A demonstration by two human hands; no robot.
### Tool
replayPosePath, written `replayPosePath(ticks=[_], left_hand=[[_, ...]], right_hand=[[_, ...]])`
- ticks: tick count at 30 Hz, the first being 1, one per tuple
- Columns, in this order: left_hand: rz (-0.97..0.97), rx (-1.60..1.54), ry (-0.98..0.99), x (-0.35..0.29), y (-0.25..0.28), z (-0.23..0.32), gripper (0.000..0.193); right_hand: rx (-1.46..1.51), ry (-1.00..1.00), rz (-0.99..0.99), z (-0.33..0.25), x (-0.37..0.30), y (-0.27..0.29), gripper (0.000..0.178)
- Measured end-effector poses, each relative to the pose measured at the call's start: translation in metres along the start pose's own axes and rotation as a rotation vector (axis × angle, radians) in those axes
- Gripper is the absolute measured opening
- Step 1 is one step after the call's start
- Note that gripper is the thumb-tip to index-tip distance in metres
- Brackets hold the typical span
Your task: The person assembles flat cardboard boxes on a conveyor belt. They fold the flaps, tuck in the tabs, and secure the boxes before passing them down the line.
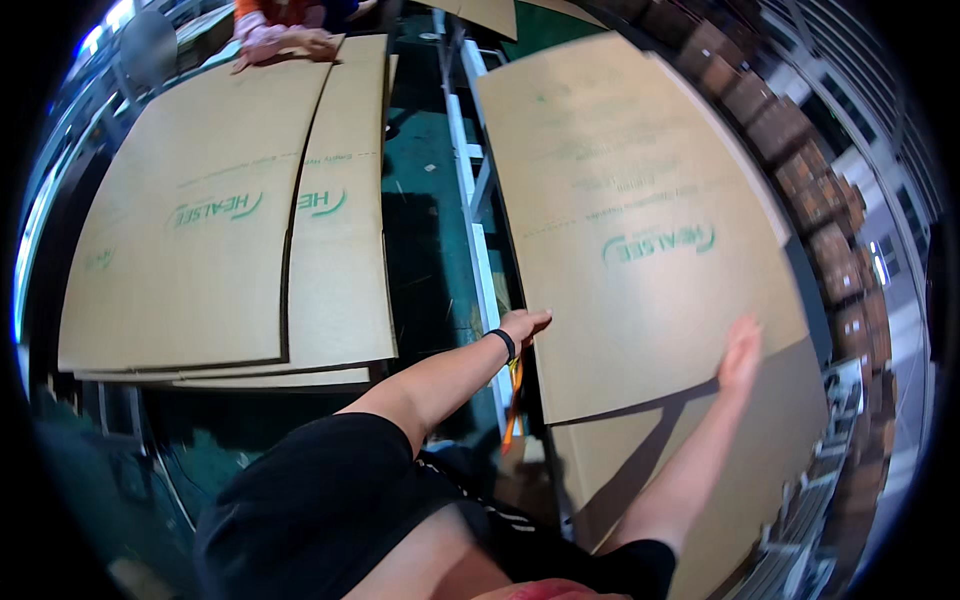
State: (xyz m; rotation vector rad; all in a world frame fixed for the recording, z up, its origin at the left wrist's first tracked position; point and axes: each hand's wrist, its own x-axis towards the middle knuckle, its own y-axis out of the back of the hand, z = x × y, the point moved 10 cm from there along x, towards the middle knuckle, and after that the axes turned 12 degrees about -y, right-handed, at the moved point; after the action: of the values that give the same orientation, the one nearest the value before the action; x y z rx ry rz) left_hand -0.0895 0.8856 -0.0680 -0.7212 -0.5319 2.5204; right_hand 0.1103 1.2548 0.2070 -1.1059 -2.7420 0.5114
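Observation:
A large flat cardboard sheet (640, 310) with green print lies in front of me on the right. Its near edge rests over another brown cardboard sheet (790, 420), on which a shadow falls. My left hand (525, 325), with a dark band at the wrist, is closed on the left edge of the upper sheet. Over the near right part of that sheet is my right hand (740, 352). Motion smears its fingers, so their grip and any contact with the board cannot be told.
Overlapping cardboard sheets (230, 260) form a stack at left, where another person's hand (290, 45) rests on the far edge. A white metal frame (480, 250) runs between both stacks above a green floor (420, 290). Stacked brown cartons (780, 130) line the far right.

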Motion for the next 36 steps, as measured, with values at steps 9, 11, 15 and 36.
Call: replayPosePath(ticks=[9,11,15,36], left_hand=[[0.123,0.74,-0.373,0.066,-0.006,0.108,0.032],[0.066,0.687,-0.264,0.025,-0.041,0.145,0.033],[0.163,0.597,-0.383,-0.066,-0.044,0.227,0.034],[0.194,0.485,-0.568,-0.583,0.46,0.495,0.026]], right_hand=[[-0.937,0.095,0.379,0.206,-0.001,0.001,0.087],[-0.187,-0.4,0.518,0.197,-0.032,0.013,0.08],[0.049,-0.573,0.53,0.178,-0.014,0.044,0.066],[0.56,-0.446,-0.459,0.214,-0.45,-0.462,0.04]])
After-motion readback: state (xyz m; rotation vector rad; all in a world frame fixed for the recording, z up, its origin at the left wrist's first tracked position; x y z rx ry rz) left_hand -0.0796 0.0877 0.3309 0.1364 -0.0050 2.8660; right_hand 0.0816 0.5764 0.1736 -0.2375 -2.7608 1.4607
